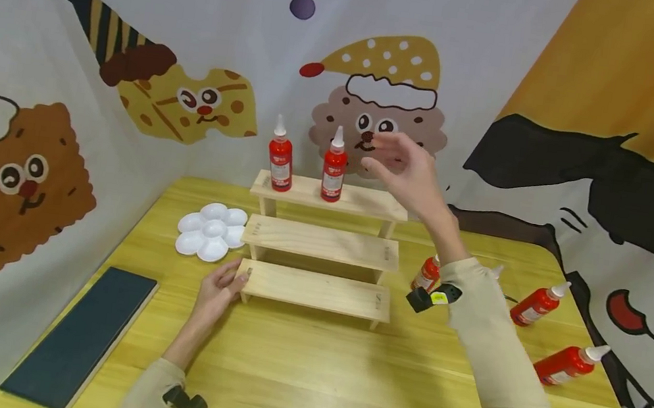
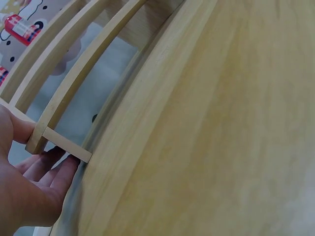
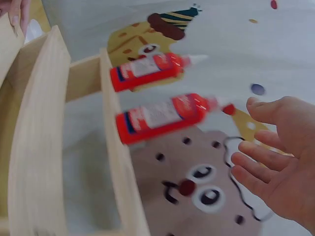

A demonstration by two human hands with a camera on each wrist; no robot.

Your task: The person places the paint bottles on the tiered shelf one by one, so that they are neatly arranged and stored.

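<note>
A three-tier wooden display stand (image 1: 322, 241) stands on the table. My left hand (image 1: 214, 294) holds the left end of its lowest step, thumb on the board; in the left wrist view the fingers (image 2: 64, 178) curl against the end leg. On the top step stand two upright red squeeze bottles with white pointed caps, a left bottle (image 1: 280, 163) and a middle bottle (image 1: 333, 172). My right hand (image 1: 407, 172) hovers over the right part of that step, fingers spread and holding nothing, apart from the bottles in the right wrist view.
More red bottles lie tilted at the right, one by my right wrist (image 1: 426, 275), others further out (image 1: 536, 306) (image 1: 567, 365). A white flower-shaped palette (image 1: 213, 229) lies left of the stand, and a dark flat board (image 1: 80, 337) at the left edge. A cartoon-printed cloth (image 1: 234, 9) hangs behind.
</note>
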